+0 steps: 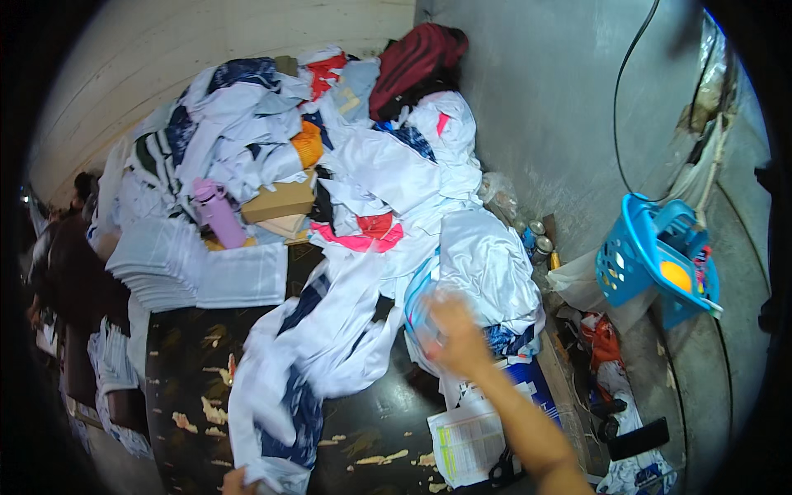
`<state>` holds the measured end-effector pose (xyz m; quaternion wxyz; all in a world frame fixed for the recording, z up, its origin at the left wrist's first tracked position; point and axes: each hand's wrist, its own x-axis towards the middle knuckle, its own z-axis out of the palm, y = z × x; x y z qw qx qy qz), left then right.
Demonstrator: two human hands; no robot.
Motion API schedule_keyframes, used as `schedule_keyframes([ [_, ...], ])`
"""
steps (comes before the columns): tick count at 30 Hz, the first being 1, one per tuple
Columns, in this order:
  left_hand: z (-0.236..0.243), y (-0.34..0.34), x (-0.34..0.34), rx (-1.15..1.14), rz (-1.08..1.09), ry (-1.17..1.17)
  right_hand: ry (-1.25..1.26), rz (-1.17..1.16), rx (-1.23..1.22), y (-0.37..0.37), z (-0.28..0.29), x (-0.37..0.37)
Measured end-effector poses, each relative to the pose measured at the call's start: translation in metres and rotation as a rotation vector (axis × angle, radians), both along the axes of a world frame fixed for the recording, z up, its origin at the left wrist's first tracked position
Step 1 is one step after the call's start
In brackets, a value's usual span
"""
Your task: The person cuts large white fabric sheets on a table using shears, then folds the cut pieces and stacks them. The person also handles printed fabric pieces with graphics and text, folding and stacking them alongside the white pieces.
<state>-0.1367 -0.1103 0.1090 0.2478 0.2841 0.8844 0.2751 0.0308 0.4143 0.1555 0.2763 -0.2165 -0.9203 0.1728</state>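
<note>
A long white and navy garment (322, 363) stretches across the dark table (190, 371) from the pile toward me, its front part smeared by motion. At the lower edge my left hand (239, 481), only partly in view, has its fingers closed on the near end of the garment. My right hand (454, 338) reaches over the right side of the pile, beside a bundle of shiny white cloth (487, 264) and some light-blue-edged fabric. Motion blur hides how its fingers are set.
A heap of garments (239, 124) fills the back, with a maroon bag (421, 70), pink bottle (219, 214) and cardboard box (280, 200). Folded white cloths (157, 260) lie left. Printed paper (466, 441) and scissors (503, 470) lie near right. A blue basket (627, 256) hangs right.
</note>
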Motion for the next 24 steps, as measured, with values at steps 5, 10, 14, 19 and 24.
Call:
schedule_keyframes([
  [5, 0.167, -0.007, 0.007, 0.173, -0.246, 0.243, 0.008, 0.81, -0.445, -0.299, 0.066, -0.056],
  [10, 0.28, -0.143, -0.013, -0.222, 0.073, 0.796, 0.089, 0.455, 0.078, -0.359, 0.113, -0.071],
  [14, 0.241, -0.349, -0.157, -0.031, 0.53, 1.193, 0.149, 0.453, 0.329, -0.369, 0.111, -0.1],
  [19, 0.226, -0.593, -0.318, -0.31, 0.928, 0.94, -0.208, 0.094, 0.403, -0.357, 0.195, -0.218],
  [24, 0.185, -0.641, -0.232, 0.318, 0.687, 1.393, 0.658, 0.298, 0.343, -0.314, 0.253, -0.195],
])
